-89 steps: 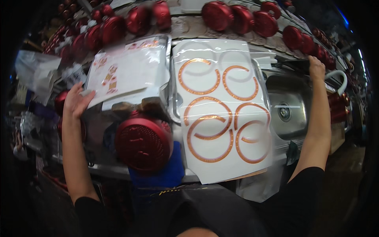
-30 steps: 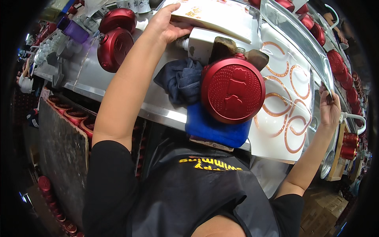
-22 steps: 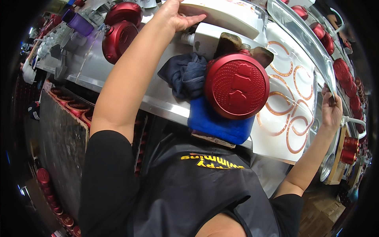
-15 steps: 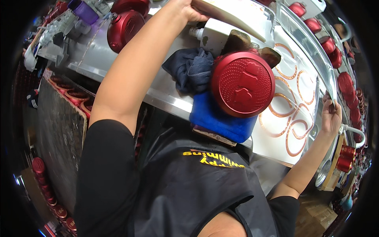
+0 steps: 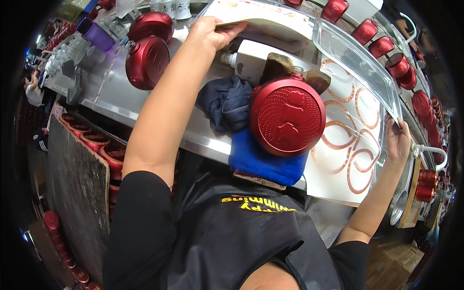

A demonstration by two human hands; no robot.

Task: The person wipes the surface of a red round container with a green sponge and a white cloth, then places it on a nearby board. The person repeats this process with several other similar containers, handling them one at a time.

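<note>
My left hand (image 5: pixel 215 35) reaches to the far middle and is closed on the near edge of a white printed sheet (image 5: pixel 263 13), which bows upward. At the right, my right hand (image 5: pixel 398 141) pinches a thin, dark-edged thing by the near corner of a clear tray (image 5: pixel 360 53); I cannot make out what it is. Between my arms a round red bottle (image 5: pixel 287 118) with raised patterns leans against brown blocks (image 5: pixel 276 66), over a blue cloth (image 5: pixel 268 157). Beside it lies a white sheet of orange-gold ring-shaped prints (image 5: pixel 345 162).
A crumpled dark cloth (image 5: pixel 224 102) and a white container (image 5: pixel 251 60) lie left of the bottle. More red bottles (image 5: pixel 147 63) stand at the far left, others (image 5: pixel 379 46) along the far right. A dark board (image 5: pixel 77 179) fronts red bottles below the metal table (image 5: pixel 113 104).
The view has shifted a little. My left hand has moved slightly left with the printed sheet, whose right end has gone farther from the red bottle. My right hand stays by the tray corner.
</note>
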